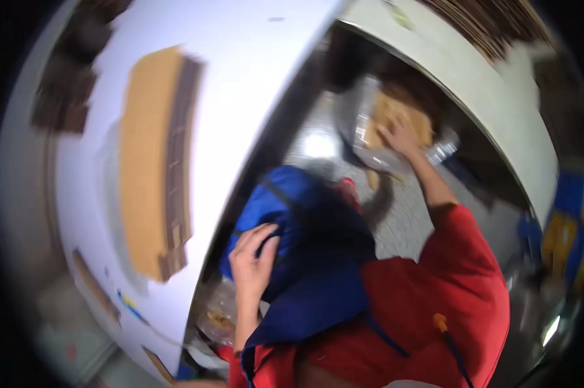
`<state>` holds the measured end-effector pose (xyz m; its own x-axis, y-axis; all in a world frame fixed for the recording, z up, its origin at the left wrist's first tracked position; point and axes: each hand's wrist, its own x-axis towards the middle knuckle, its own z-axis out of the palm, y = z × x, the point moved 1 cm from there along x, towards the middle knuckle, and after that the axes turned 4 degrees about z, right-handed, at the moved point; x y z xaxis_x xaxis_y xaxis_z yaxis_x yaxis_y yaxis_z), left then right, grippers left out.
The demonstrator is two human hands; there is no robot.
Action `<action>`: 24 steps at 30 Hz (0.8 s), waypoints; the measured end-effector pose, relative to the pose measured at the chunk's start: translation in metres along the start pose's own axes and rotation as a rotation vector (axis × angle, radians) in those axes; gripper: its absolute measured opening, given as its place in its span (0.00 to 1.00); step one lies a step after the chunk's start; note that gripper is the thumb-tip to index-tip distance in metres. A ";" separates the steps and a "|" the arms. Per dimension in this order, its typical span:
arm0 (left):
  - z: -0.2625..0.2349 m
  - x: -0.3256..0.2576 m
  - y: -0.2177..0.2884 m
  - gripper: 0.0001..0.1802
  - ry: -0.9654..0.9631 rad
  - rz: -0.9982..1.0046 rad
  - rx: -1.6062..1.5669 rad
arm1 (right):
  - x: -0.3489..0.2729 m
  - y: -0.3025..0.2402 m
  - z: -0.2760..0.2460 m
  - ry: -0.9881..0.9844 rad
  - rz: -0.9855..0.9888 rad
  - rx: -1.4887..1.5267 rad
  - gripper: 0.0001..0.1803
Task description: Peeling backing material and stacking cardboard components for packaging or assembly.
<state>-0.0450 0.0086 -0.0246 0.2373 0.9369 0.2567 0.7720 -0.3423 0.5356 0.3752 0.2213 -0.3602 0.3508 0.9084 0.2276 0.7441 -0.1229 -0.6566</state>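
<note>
Frame is motion-blurred, so I'm keeping counts to what I can actually resolve.

Count: two hands, one blue bag, one clear plastic bag with brown flat pieces inside, one white table, one brown cardboard sheet on it.

Left hand [253, 258]: lies on the near edge of the blue bag [305, 246], fingers [264, 234] curled over the fabric rim, thumb side toward the table. I read it as gripping the bag's edge. The bag sits against my red-sleeved torso, just below the table edge, its opening dark and facing up. The fingers are at its left rim; the bulk of the bag lies to their right and below.

Right hand [400, 136]: arm stretched out, red sleeve up to the elbow. The hand is pressed flat on the clear plastic bag [363, 116] lying on the grey floor, palm down over the brown contents. Fingers look spread rather than clenched; I can't tell if they pinch anything, too blurred.

White table [253, 77] fills the upper left; the cardboard sheet [151, 161] lies flat on it, well apart from both hands.
</note>
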 end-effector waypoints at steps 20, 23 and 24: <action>-0.399 -0.147 -0.212 0.53 0.524 -0.285 0.738 | -0.215 -0.150 -0.123 -0.042 0.063 0.166 0.22; -0.413 -0.149 -0.214 0.54 0.433 -0.366 0.624 | -0.241 -0.176 -0.124 0.001 0.083 0.243 0.21; -0.416 -0.152 -0.217 0.54 0.439 -0.361 0.614 | -0.249 -0.184 -0.123 0.011 0.088 0.269 0.21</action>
<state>-0.4941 -0.0888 0.1551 -0.2390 0.8251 0.5120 0.9708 0.1920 0.1437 0.2207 -0.0315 -0.2079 0.4147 0.8942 0.1685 0.5336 -0.0891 -0.8410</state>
